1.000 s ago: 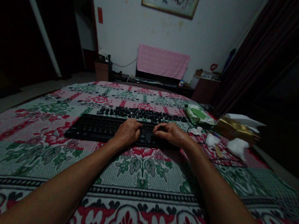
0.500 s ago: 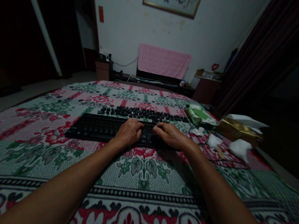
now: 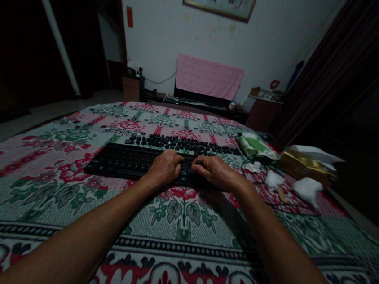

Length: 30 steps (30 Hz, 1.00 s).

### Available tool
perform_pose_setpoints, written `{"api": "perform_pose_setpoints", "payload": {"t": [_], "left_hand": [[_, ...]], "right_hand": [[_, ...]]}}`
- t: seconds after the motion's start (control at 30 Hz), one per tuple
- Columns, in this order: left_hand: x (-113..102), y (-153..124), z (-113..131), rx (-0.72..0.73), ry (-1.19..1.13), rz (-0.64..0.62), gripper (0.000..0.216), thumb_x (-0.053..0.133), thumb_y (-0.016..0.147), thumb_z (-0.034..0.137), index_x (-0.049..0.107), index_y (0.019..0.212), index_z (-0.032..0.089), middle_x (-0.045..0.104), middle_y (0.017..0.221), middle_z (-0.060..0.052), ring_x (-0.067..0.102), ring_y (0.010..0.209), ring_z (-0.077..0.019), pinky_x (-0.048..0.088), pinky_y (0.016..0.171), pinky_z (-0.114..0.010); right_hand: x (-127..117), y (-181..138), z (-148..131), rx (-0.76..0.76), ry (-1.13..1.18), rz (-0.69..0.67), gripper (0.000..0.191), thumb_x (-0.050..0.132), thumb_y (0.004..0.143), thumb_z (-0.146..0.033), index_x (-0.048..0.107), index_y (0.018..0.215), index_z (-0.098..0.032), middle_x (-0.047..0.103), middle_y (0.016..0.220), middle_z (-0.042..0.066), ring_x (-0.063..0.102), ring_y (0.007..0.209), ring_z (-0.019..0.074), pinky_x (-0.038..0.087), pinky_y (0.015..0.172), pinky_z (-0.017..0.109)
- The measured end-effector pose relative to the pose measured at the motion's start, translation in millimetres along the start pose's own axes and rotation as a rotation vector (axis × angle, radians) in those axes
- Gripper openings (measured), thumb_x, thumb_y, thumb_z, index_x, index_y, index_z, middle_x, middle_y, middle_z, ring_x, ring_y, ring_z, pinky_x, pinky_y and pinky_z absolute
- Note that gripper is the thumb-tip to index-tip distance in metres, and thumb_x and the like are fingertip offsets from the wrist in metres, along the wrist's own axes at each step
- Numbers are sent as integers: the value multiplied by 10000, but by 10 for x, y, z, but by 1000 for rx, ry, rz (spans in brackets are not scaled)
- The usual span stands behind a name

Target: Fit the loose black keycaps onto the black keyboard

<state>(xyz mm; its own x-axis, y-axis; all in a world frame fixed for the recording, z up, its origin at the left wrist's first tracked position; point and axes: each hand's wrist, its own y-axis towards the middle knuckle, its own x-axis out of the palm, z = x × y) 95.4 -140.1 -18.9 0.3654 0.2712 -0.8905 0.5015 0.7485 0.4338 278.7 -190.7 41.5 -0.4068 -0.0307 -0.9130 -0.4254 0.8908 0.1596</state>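
A black computer keyboard (image 3: 123, 160) lies on a floral-patterned cloth in front of me. My left hand (image 3: 165, 166) rests on its right half, fingers bent and pressed onto the keys. Just to the right, my right hand (image 3: 218, 171) is over the number-pad end, with thumb and fingers drawn together. Something small and dark seems to be at its fingertips, too dim to name. Behind the keyboard, loose black keycaps (image 3: 182, 144) are spread in a long band. The keyboard's right end is partly hidden by my right hand and shadow.
On the right are a green-and-white packet (image 3: 257, 145), a gold tissue box (image 3: 304, 164), crumpled white tissues (image 3: 307, 189), a small wooden stick (image 3: 282, 194) and a dark cable (image 3: 294, 209). The patterned cloth (image 3: 181, 224) covers the whole surface.
My right hand has shifted slightly left, its fingertips closer together and nearer the keys by my left hand. The left hand stays on the keyboard. The view has moved a little.
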Motion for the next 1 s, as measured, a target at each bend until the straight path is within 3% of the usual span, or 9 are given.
{"api": "perform_pose_setpoints", "payload": {"t": [0.6,1.0], "left_hand": [[-7,-3,3,7,-25,11,282,426,839,214,653,1006,198,612,965,-58,526,937,-189,444,845,-301],[-10,5,-3,7,-20,-7,283,435,837,215,649,1021,200,608,967,-64,522,941,-192,441,845,-306]], "right_hand": [[49,-37,304,44,364,42,314,475,840,-418,632,835,-146,635,757,31,558,671,120,419,624,220],[124,-15,266,101,476,136,288,442,857,-406,565,777,-158,635,692,20,594,641,131,461,638,251]]}}
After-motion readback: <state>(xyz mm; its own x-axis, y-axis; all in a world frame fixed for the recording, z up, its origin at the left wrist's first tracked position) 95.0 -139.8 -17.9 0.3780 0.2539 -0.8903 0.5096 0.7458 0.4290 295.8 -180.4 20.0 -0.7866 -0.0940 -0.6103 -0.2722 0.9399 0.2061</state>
